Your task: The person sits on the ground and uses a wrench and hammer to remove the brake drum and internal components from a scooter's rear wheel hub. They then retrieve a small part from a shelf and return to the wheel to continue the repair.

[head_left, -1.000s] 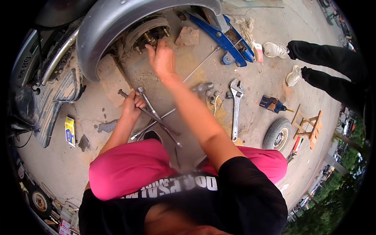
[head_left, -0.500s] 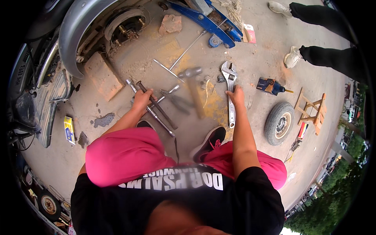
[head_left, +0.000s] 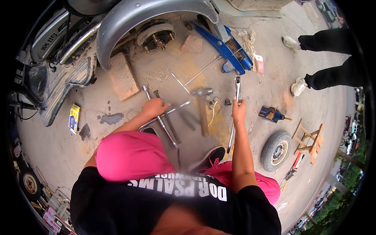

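My left hand (head_left: 155, 106) is closed around a bar of the chrome cross lug wrench (head_left: 167, 131) lying on the ground by my left foot. Its fingertips reach across a dark steel rod (head_left: 173, 127) beside that wrench. My right hand (head_left: 238, 111) grips the middle of a long silver adjustable wrench (head_left: 231, 137), raised with its narrow edge showing. Between my hands lie blurred dark pliers (head_left: 187, 118) and a hammer (head_left: 204, 113) with a wooden handle. Past them rests a T-handle wrench (head_left: 203, 70).
Far left, a grey fender (head_left: 152, 11) arches over a bare wheel hub (head_left: 156, 37). A brick (head_left: 123, 76) and a blue floor jack (head_left: 227, 51) are near it. At right are a wheel (head_left: 277, 151), a dark bottle-shaped item (head_left: 272, 114), a wooden stool (head_left: 311, 141) and a standing person's legs (head_left: 329, 41).
The view has swung, bringing more of the vehicle in. My left hand has shifted from the dark rod onto the cross wrench. My right hand has turned the adjustable wrench edge-on.
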The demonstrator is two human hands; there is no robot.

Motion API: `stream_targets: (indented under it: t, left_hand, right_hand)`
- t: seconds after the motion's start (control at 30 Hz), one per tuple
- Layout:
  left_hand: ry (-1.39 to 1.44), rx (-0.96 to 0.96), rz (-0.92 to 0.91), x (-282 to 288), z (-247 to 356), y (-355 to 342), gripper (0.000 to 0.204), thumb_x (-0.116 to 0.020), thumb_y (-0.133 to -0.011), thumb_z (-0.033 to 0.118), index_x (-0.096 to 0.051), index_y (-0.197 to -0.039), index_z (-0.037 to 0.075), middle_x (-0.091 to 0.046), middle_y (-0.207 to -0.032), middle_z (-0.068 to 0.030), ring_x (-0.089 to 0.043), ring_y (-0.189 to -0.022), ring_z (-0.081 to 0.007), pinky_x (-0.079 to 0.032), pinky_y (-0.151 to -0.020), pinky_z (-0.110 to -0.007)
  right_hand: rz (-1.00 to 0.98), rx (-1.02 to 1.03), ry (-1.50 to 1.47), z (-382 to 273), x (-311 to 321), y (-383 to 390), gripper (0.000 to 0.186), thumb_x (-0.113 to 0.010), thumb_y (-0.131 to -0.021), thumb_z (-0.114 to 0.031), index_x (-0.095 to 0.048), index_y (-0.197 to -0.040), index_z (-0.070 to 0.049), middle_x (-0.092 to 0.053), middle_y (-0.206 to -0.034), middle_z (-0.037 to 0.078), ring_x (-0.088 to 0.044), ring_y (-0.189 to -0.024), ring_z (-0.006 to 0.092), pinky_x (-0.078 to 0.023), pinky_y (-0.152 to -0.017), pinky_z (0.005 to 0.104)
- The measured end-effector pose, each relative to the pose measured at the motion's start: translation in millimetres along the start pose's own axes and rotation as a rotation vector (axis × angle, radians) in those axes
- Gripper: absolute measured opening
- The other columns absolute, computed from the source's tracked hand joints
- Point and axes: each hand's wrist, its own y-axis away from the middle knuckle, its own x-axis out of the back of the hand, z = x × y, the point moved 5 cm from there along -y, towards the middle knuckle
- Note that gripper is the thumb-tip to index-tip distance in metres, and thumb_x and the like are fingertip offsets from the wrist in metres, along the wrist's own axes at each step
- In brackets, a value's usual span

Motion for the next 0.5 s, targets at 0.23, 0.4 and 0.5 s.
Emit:
stream_targets:
  t: [0.23,0.4,0.5]
  left_hand:
    - [1.104,-0.299,-0.642,-33.5,49.0,45.5,0.061,-0.058,-0.090,0.042,-0.041,-0.132,0.000,-0.056,-0.121,-0.0132,-0.055,-0.112,-0.0238,-0.048,-0.088,-0.038]
    - [1.277,-0.296,-0.574,-5.9,54.6,73.5,0.043,-0.062,-0.090,0.023,-0.046,-0.124,0.002,-0.057,-0.111,-0.0059,-0.055,-0.100,-0.0136,-0.048,-0.082,-0.031]
    - [1.157,-0.138,-0.318,-5.0,18.0,74.0,0.019,-0.061,-0.089,0.014,-0.054,-0.103,0.002,-0.059,-0.094,-0.0015,-0.055,-0.087,-0.0096,-0.047,-0.078,-0.028]
  right_hand:
    - [-0.791,-0.091,-0.946,-170.5,-88.2,103.0,0.024,-0.046,-0.098,-0.033,-0.047,-0.098,-0.009,-0.052,-0.068,0.004,-0.048,-0.050,0.0140,-0.042,-0.044,0.0293]
    - [-0.998,-0.201,-1.006,-236.5,-141.3,149.7,0.038,-0.050,-0.095,-0.042,-0.048,-0.093,-0.004,-0.051,-0.066,0.008,-0.046,-0.047,0.0159,-0.041,-0.043,0.0293]
    - [-1.154,-0.285,-1.188,-252.7,-179.0,162.2,0.039,-0.050,-0.094,-0.044,-0.047,-0.095,-0.005,-0.050,-0.066,0.008,-0.045,-0.047,0.0152,-0.040,-0.042,0.0294]
